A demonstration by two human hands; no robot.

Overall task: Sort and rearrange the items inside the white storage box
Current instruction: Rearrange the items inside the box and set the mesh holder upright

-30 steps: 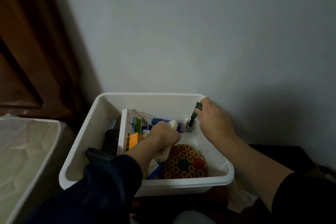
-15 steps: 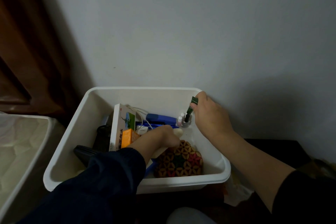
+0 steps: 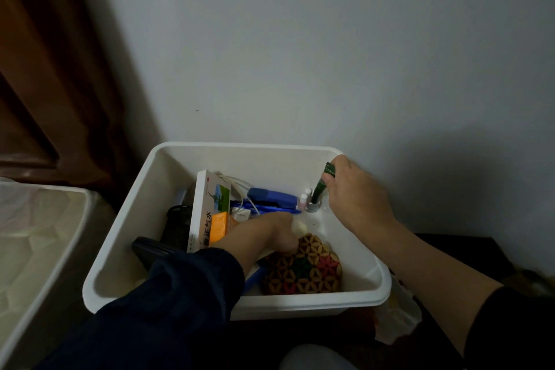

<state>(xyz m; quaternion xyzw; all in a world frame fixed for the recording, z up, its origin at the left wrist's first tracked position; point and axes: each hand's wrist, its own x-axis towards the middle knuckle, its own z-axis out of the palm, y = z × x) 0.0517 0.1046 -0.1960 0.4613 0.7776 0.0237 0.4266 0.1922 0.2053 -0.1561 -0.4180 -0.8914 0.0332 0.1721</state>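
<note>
The white storage box [image 3: 126, 237] stands against the wall. My right hand [image 3: 357, 198] pinches a green tube [image 3: 322, 186] held upright at the box's back right corner, its lower end in a small silver cap [image 3: 313, 207] beside two little pale bottles [image 3: 304, 200]. My left hand [image 3: 276, 233] reaches into the middle of the box and grips a cream-white bottle [image 3: 300, 227] just above a round patterned coaster [image 3: 303, 269]. A white medicine carton [image 3: 207, 207] stands on edge at the left, with an orange box [image 3: 220, 227] and a blue stapler [image 3: 270, 197] behind.
A black mesh cup [image 3: 177, 222] and a dark flat object [image 3: 150, 249] lie at the box's left side. A white cable [image 3: 237, 186] loops at the back. A pale lidded bin [image 3: 33, 237] stands left of the box, and a brown curtain [image 3: 54, 69] hangs behind it.
My left hand with the cream bottle has sunk lower toward the coaster. My right hand stays at the back right corner with the green tube; the view has shifted slightly.
</note>
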